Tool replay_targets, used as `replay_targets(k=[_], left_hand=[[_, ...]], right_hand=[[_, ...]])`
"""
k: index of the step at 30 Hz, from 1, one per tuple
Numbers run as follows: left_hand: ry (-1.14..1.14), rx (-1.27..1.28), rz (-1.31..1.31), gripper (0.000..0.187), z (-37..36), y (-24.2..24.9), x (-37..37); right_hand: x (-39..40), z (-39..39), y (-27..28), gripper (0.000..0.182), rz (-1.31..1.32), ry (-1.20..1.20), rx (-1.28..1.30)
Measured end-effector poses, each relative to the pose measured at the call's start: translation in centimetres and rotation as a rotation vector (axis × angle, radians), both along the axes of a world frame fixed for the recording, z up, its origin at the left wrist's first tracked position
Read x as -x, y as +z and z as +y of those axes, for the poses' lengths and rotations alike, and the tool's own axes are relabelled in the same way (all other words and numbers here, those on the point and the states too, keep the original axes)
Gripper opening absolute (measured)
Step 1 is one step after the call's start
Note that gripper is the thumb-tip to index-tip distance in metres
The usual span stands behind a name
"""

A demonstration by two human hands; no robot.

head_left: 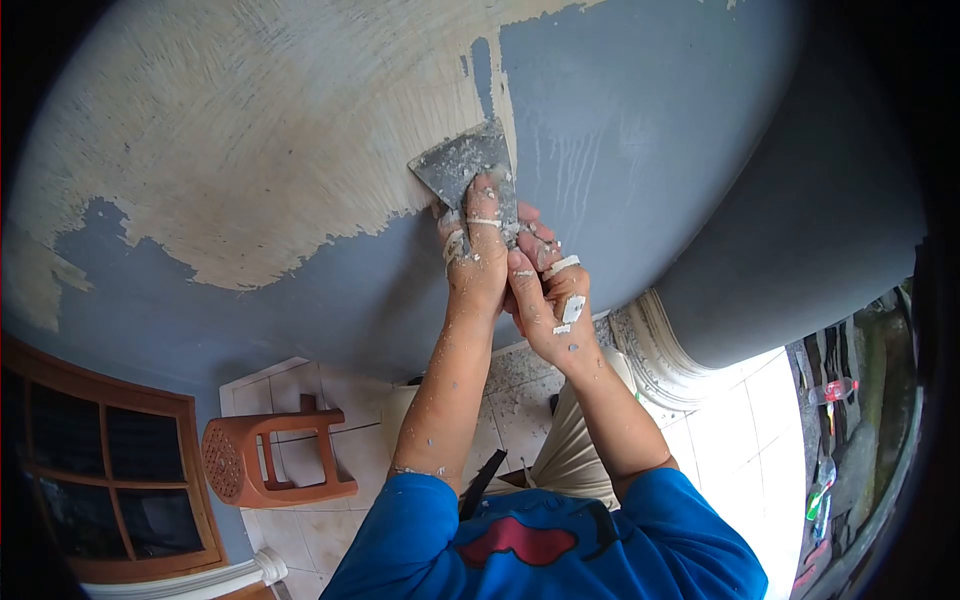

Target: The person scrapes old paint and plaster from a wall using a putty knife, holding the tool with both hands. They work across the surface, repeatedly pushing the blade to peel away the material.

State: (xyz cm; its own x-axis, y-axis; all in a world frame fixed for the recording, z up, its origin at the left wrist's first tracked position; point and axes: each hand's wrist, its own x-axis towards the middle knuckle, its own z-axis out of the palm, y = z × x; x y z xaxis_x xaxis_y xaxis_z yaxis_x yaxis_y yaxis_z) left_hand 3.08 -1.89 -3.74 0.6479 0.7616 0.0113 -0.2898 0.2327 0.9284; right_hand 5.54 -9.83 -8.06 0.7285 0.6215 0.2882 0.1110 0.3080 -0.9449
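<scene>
Handle of the scraper [455,165] mostly lost between the left hand [478,265] and the right hand [548,305].
Part of the left hand passes out of sight behind the scraper, and the right palm is covered; what the pale strips [562,267] across the fingers are cannot be told. Below the hands, the blue shirt [670,535] is cut off by the lower edge. Below and left of them, the window [113,488] runs into the dark rim. Far to their right, a bottle [835,390] shows too small for its label to be read.
</scene>
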Motion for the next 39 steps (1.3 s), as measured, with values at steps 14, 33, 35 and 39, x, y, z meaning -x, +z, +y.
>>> replay_targets(k=[14, 33, 35, 39], left_hand=[[-0.009, 0.008, -0.053, 0.052, -0.4, 3.0, -0.3], [-0.013, -0.111, -0.113, 0.050, -0.1, 6.0, -1.4], [-0.037, -0.135, -0.127, 0.051, -0.3, 7.6, -1.2], [0.005, -0.052, -0.117, 0.050, 0.0, 3.3, -1.1]], right_hand=[[-0.7, -1.0, 4.5, 0.032, -0.049, 0.036, 0.117], [-1.4, -0.6, 8.4, 0.023, -0.090, 0.069, -0.049], [-1.8, -0.7, 9.5, 0.022, -0.111, 0.094, -0.078], [-1.1, -0.2, 4.6, 0.023, -0.132, 0.029, -0.062]])
